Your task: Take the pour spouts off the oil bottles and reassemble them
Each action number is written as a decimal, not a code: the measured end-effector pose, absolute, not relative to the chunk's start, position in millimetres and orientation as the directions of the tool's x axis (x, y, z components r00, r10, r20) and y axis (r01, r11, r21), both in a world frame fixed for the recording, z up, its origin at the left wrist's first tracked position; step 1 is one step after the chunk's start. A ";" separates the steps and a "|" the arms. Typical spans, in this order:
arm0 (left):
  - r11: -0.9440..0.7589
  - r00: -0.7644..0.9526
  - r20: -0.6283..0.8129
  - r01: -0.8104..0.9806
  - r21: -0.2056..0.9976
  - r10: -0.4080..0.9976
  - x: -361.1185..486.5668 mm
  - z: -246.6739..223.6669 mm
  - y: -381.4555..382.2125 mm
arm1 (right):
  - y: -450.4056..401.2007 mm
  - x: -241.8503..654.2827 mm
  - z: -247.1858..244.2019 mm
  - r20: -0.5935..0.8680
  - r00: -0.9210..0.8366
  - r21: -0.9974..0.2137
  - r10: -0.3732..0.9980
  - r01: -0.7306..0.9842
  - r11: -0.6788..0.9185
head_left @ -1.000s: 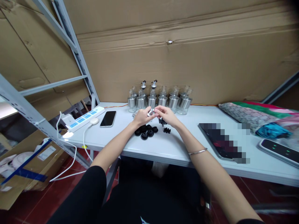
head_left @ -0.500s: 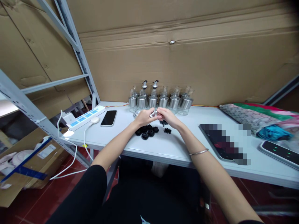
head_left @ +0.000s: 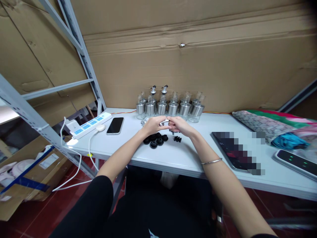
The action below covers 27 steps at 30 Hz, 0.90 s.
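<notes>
My left hand (head_left: 155, 125) is closed around a small silver pourer spout (head_left: 163, 122), mostly covered by the fingers. Against its right end, the curled fingers of my right hand (head_left: 182, 126) are pinched, meeting my left fingertips. Just below the hands lie several round black stoppers (head_left: 153, 144) in a cluster. To their right is a group of small black pieces (head_left: 177, 138). Behind the hands stand several glass bottles with metal sleeves (head_left: 161, 108). Two in the back row carry silver pourers with black flaps (head_left: 164, 89).
On the left of the white table (head_left: 158, 158) are a phone (head_left: 115, 126) and a power strip (head_left: 92, 125) with white cables. A dark tablet (head_left: 232, 152), a black-and-white device (head_left: 297, 162) and colourful fabric bags (head_left: 287, 129) lie right. A metal rack post (head_left: 86, 66) rises at left.
My right hand has turned, its fingers now curled more tightly at the end of the silver spout. My left hand has barely shifted. The things on the table stay put.
</notes>
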<state>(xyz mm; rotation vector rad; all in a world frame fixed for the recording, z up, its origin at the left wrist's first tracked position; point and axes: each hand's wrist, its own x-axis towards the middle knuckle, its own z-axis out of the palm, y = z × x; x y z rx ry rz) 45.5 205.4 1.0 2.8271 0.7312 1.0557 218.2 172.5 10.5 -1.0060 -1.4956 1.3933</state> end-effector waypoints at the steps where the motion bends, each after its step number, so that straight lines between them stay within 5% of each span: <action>1: -0.891 0.659 0.613 0.412 0.189 0.435 45.7 0.9 205.4 | 172.0 218.5 11.1 0.053 -0.330 -0.998 0.943 0.016 0.061; 14: -0.841 0.558 0.656 0.485 0.240 0.509 38.2 3.5 210.6 | 173.0 231.4 18.6 0.148 -0.284 -0.988 0.947 0.003 0.155; 27: -0.824 0.561 0.629 0.506 0.255 0.539 37.8 4.0 209.4 | 168.0 269.3 19.6 -0.102 -0.306 -0.882 0.946 0.467 0.056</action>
